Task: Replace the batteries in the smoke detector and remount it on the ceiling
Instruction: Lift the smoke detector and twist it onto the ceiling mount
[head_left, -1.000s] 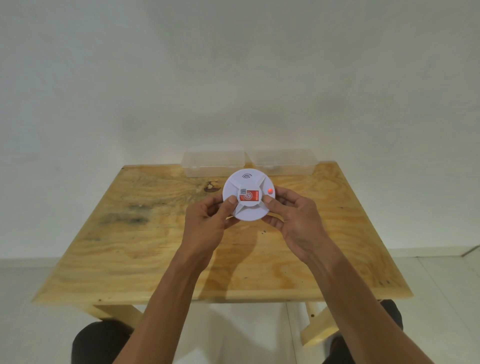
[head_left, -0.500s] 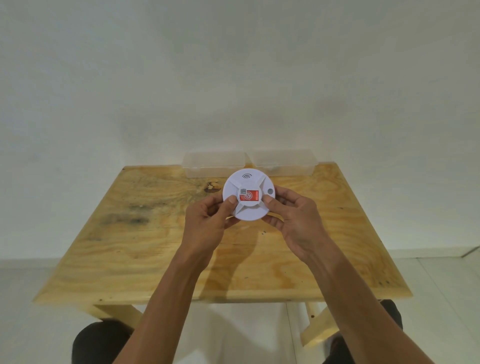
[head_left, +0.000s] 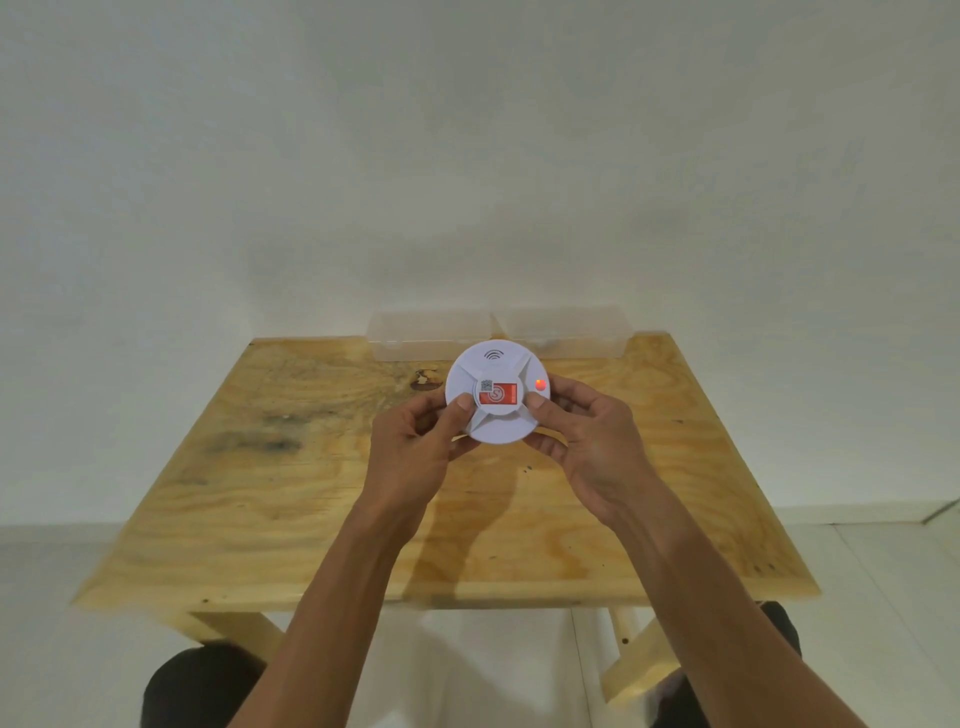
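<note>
A round white smoke detector (head_left: 497, 421) is held above the wooden table (head_left: 260, 467), its face toward me. It carries a red label with a QR code in the middle, a wave symbol near the top and a small red light lit at its right edge. My left hand (head_left: 415, 447) grips its left rim, thumb on the face. My right hand (head_left: 587, 447) grips the right rim, thumb beside the label. The detector's back is hidden.
Two clear plastic boxes (head_left: 431, 338) (head_left: 566, 335) stand side by side at the table's far edge against the white wall. A dark knot (head_left: 426, 379) marks the wood left of the detector. My knees show below the table's near edge.
The red light on the detector was lit a second ago, off half a second ago, and is lit again now. Both hands and the detector have stayed in place.
</note>
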